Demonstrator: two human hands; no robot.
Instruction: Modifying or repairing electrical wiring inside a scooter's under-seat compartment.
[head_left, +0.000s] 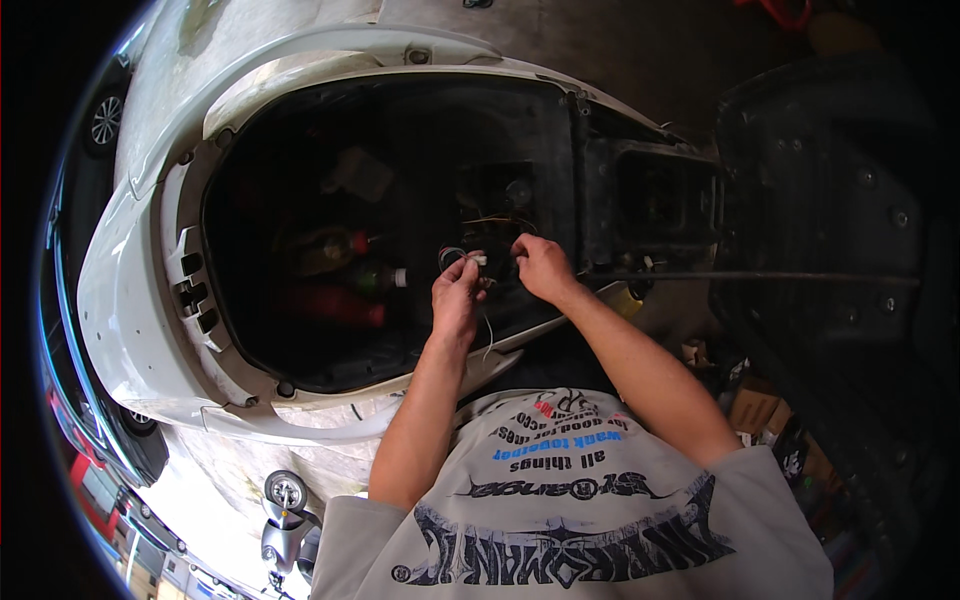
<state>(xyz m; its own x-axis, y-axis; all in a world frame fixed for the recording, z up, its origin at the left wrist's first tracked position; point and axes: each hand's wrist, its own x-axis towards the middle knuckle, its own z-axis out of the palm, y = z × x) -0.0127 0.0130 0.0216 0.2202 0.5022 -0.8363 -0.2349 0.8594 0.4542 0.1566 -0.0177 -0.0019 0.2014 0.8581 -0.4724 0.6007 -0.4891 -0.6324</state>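
Both my hands are over the open black under-seat compartment [400, 110] of a white scooter [130, 330]. My left hand [456, 298] pinches a small white wire connector [480, 260] between thumb and fingers. Thin wires [452, 256] loop up beside those fingertips, and a single pale wire [489, 335] dangles below the hand. A short way to the right, my right hand [545, 268] has its fingers drawn together; what they grip is too dark to make out. Just beyond it, more loose wires [498, 219] cross a square opening in the compartment floor.
Bottles, one with a white cap [400, 278] and one with a red cap [361, 242], lie in the compartment's left part. The raised black seat [830, 230] stands at the right, with a thin rod [760, 276] reaching to it. Cardboard boxes [755, 408] are on the floor at lower right.
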